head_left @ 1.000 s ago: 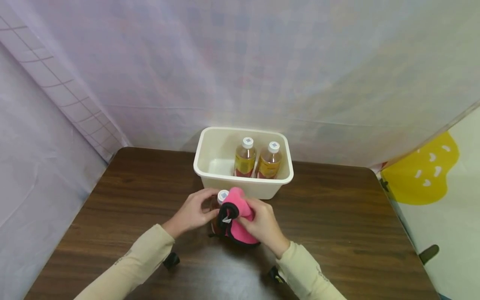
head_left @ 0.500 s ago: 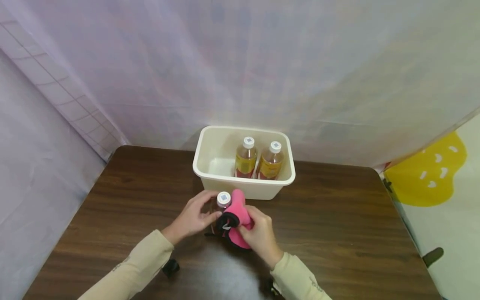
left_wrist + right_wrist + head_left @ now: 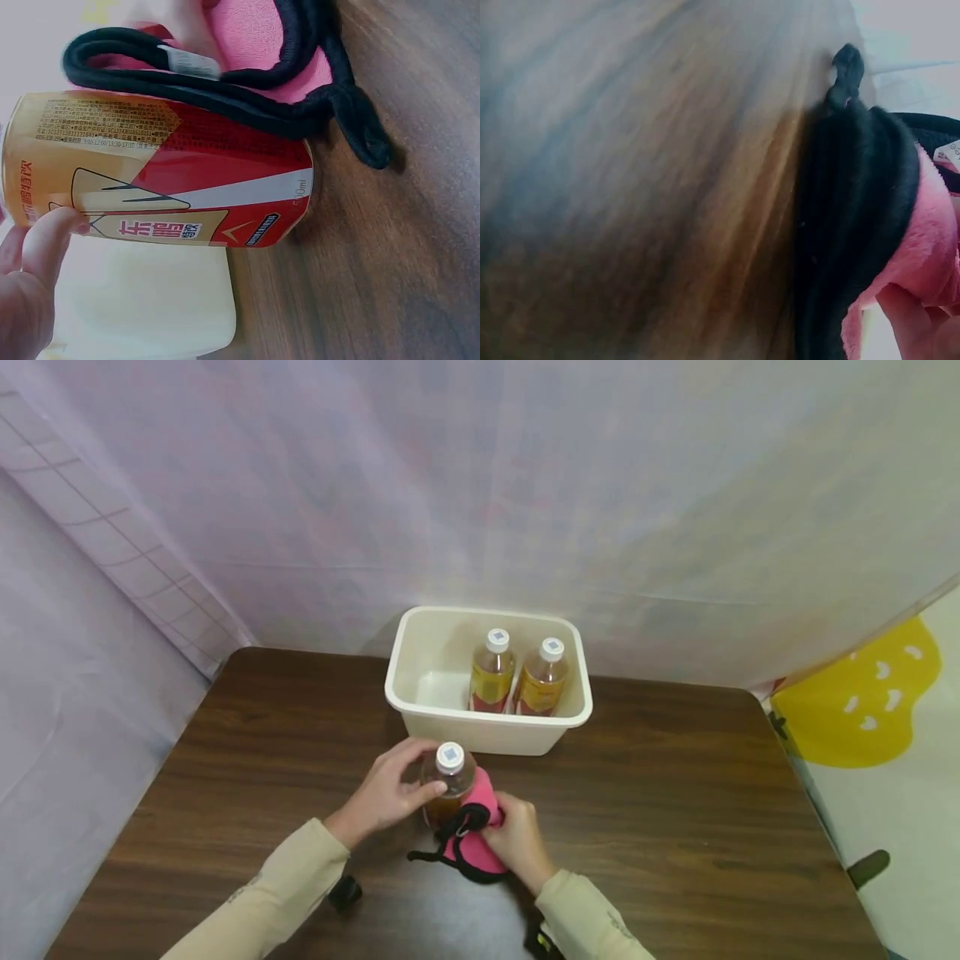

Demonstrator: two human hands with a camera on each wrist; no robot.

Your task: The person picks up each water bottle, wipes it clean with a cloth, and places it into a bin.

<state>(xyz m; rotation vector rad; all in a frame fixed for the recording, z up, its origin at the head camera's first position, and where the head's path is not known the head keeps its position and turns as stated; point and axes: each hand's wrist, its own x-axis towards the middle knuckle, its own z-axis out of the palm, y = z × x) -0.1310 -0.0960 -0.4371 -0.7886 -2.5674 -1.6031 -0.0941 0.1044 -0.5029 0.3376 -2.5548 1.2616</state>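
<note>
Upright on the table, in front of the tub, stands a drink bottle (image 3: pixel 442 810) with a white cap and a red-and-gold label (image 3: pixel 232 165). My left hand (image 3: pixel 386 789) holds it near the top, thumb on the near side and fingers behind. Against the bottle's right side is a pink fuzzy cloth item (image 3: pixel 482 789) with thick black edging and a small white tag. My right hand (image 3: pixel 517 839) pinches it; in the right wrist view my fingertips press into the pink fabric (image 3: pixel 930 240). Its exact kind is unclear, and a black loop (image 3: pixel 364 127) hangs at its lower end.
Behind the hands a white plastic tub (image 3: pixel 420 717) holds two similar bottles (image 3: pixel 491 681) on its right side. A dark wooden table (image 3: pixel 675 827) lies beneath everything. Pale curtains (image 3: pixel 525 485) hang at the back and left.
My right hand has drawn the pink cloth item down toward me, away from the bottle's cap. More of the bottle's shoulder and body shows. My left hand has stayed at the bottle.
</note>
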